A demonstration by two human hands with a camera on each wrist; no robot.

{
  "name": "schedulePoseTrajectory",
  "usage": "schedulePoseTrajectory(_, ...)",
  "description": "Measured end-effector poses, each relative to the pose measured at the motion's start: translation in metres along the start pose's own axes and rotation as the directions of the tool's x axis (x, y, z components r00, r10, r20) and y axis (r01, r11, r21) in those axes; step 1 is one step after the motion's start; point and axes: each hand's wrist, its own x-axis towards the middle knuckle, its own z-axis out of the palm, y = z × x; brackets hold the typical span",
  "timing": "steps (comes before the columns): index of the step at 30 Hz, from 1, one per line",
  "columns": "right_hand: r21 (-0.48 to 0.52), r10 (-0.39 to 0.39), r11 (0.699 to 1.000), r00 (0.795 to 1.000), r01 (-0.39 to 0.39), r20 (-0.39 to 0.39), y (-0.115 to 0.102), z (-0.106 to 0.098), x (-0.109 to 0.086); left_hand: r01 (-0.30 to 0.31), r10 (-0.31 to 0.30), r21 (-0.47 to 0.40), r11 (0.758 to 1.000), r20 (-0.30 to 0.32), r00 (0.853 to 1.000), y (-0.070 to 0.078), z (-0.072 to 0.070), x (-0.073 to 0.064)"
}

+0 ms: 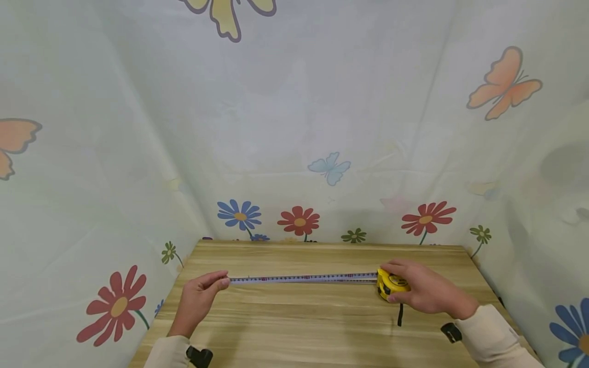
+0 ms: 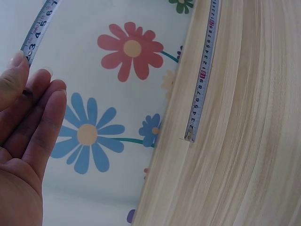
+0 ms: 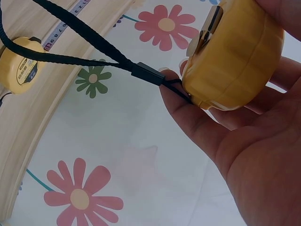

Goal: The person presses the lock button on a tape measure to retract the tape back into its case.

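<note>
My left hand (image 1: 198, 299) pinches the end of a measuring blade (image 2: 40, 30) between thumb and fingertips. The blade runs straight across to a yellow tape measure (image 3: 240, 56), gripped in my right hand (image 1: 425, 286) between thumb and fingers. From its case a black wrist strap (image 3: 89, 35) hangs in a loop. A second yellow tape measure (image 3: 19, 68) lies on the table, its blade (image 2: 200, 89) pulled out along the wood. In the head view the held tape measure overlaps the lying one, hiding most of it, and the two blades run nearly side by side.
The wood-grain table (image 1: 294, 322) reaches back to a pale curtain (image 1: 294, 102) printed with flowers and butterflies. This cloth encloses the left, back and right sides. Dark wrist cameras sit at the left cuff (image 1: 167, 352) and the right cuff (image 1: 488, 332).
</note>
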Motion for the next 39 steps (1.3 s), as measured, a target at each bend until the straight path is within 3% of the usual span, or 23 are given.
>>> schedulePoseTrajectory(14,-0.003,0.001,1.0,1.0,-0.001,-0.003,-0.0013,-0.0008,0.0006,-0.029,0.029,-0.043,0.999,-0.013,1.0,0.0016,0.0029,0.0001)
schedulePoseTrajectory(39,0.023,0.004,1.0,1.0,-0.004,0.009,-0.0026,-0.0004,0.0024,-0.02,0.02,-0.018,1.0,-0.016,1.0,-0.0007,0.0031,0.0008)
